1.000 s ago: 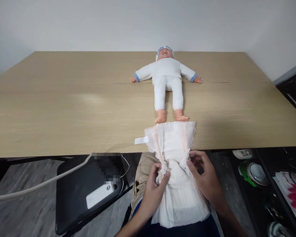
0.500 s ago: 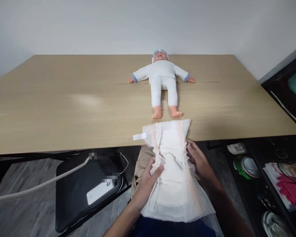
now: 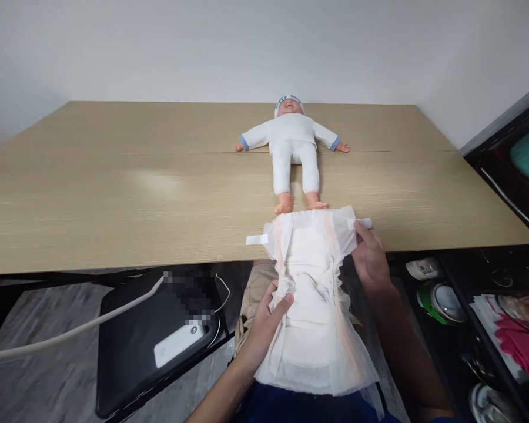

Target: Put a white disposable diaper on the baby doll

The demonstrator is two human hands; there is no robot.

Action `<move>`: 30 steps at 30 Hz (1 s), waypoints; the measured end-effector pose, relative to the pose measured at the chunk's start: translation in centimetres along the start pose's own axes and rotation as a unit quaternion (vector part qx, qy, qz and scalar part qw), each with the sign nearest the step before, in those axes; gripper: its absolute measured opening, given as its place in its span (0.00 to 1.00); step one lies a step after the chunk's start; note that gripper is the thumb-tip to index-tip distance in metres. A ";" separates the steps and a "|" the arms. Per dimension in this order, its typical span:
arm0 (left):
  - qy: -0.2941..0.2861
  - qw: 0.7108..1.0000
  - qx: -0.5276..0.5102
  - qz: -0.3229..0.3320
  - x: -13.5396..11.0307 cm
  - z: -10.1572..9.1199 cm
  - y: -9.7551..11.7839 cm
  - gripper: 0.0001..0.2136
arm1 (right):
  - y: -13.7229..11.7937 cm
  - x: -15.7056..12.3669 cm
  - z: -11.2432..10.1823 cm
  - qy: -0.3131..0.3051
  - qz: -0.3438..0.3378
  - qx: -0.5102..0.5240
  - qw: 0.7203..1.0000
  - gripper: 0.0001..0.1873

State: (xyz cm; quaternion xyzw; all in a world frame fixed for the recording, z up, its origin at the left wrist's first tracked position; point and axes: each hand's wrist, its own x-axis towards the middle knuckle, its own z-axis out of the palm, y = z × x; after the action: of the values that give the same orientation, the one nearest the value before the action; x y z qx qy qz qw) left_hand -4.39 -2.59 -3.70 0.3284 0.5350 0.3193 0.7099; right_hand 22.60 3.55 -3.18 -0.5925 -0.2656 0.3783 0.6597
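An opened white diaper (image 3: 311, 294) lies spread over my lap, its far end reaching onto the table edge. My left hand (image 3: 268, 320) grips its left side near the ruffled middle, thumb on top. At the far right corner, my right hand (image 3: 370, 252) pinches the side wing close to a white fastening tab (image 3: 365, 223). Another tab (image 3: 256, 239) sticks out flat on the left. Just beyond the diaper, a baby doll (image 3: 293, 138) in white clothes with blue cuffs and a printed headband lies on its back, arms spread, feet toward me.
The doll rests on a light wooden table (image 3: 158, 200) against a wall. Below left, a black surface (image 3: 132, 346) bears a white phone-like device (image 3: 178, 343) and a pale cable (image 3: 92, 323). On the right, a dark shelf holds a can (image 3: 445, 299) and pink cloth (image 3: 522, 346).
My right hand has moved up from the diaper's middle edge to its far right corner, where the wing and tab now spread outward. My left hand keeps its grip.
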 end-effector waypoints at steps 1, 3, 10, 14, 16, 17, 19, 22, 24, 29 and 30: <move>0.000 1.000 0.000 0.002 0.0 0.2 0.1 0.30 | 0.1 0.4 -0.2 0.048 -0.003 0.017 0.999 0.28; -0.007 1.000 0.003 0.009 0.1 0.6 0.2 0.30 | 0.0 0.9 -0.5 0.142 -0.025 0.032 0.989 0.31; -0.014 0.999 0.026 0.026 0.4 1.2 -0.1 0.28 | -3.1 -2.1 0.2 0.134 -0.203 -0.166 0.956 0.14; -0.034 0.999 0.035 0.022 0.5 1.2 -0.5 0.28 | -3.4 -5.3 2.3 -0.151 -0.267 -0.361 0.880 0.15; -0.033 0.998 0.041 0.026 0.7 1.1 -0.7 0.27 | -2.4 -5.8 3.5 -0.256 -0.284 -0.431 0.817 0.27; -0.032 0.998 0.045 0.036 0.9 1.1 -0.9 0.26 | -1.8 -5.8 4.1 -0.281 -0.287 -0.461 0.791 0.32; -0.035 0.996 0.060 0.060 1.3 1.1 -1.2 0.26 | -0.4 -5.4 4.9 -0.298 -0.288 -0.507 0.756 0.37; -0.034 0.991 0.095 0.091 1.9 1.1 -1.8 0.24 | 1.0 -4.5 5.5 -0.292 -0.293 -0.540 0.733 0.38; -0.014 0.986 0.109 0.125 2.1 0.9 -2.1 0.20 | 1.3 -4.3 5.7 -0.285 -0.299 -0.546 0.728 0.38; 0.114 0.860 0.185 0.462 4.2 -2.3 -0.5 0.18 | 1.4 -4.3 6.1 -0.274 -0.306 -0.549 0.728 0.35; 0.129 0.802 0.219 0.541 5.2 -3.3 0.9 0.20 | 1.4 -4.3 6.2 -0.271 -0.306 -0.549 0.729 0.35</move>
State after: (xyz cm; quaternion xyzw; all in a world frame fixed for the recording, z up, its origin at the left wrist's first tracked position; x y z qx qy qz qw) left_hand -6.56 2.52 -6.59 0.6672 0.4123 0.5654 0.2554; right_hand 14.94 3.71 -3.16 -0.6101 -0.7617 0.0889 0.1994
